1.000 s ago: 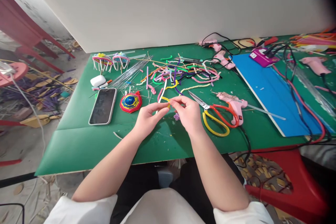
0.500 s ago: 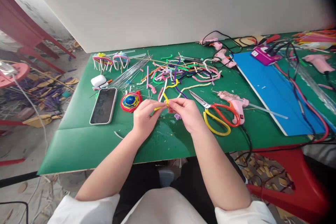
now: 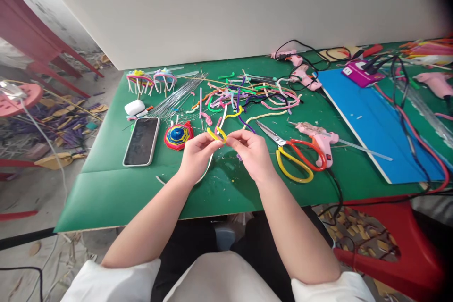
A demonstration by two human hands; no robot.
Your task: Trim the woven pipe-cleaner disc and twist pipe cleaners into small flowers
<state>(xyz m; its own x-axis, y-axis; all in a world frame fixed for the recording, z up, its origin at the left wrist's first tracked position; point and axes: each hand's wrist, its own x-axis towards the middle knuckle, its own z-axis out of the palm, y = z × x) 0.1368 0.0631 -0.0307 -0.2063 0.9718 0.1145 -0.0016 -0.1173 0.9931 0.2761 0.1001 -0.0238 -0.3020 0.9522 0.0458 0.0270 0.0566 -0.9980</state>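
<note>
Between my two hands is a yellow pipe cleaner [image 3: 213, 134], bent so that two ends stick up. My left hand [image 3: 196, 154] pinches it from the left, fingers closed. From the right, my right hand [image 3: 250, 151] pinches it too, fingertips almost meeting the left ones. Beyond them lies a heap of colourful pipe cleaners [image 3: 247, 96]. A small purple piece sits partly hidden under my right hand. To the left is a small round ornament [image 3: 178, 135] wound in red, yellow and blue. Scissors [image 3: 294, 153] with one yellow and one orange handle lie open to the right.
A phone [image 3: 141, 141] and a white earbud case [image 3: 134, 107] lie at left, with two small umbrella-like pieces [image 3: 151, 80] behind. At right are a pink glue gun [image 3: 320, 139], a blue board [image 3: 375, 127], a purple power adapter [image 3: 361, 74] and trailing cables.
The yellow pipe cleaner has turned in my fingers, and its ends now point up and away. My left hand has opened its wrist angle slightly; a white strip now shows beside it.
</note>
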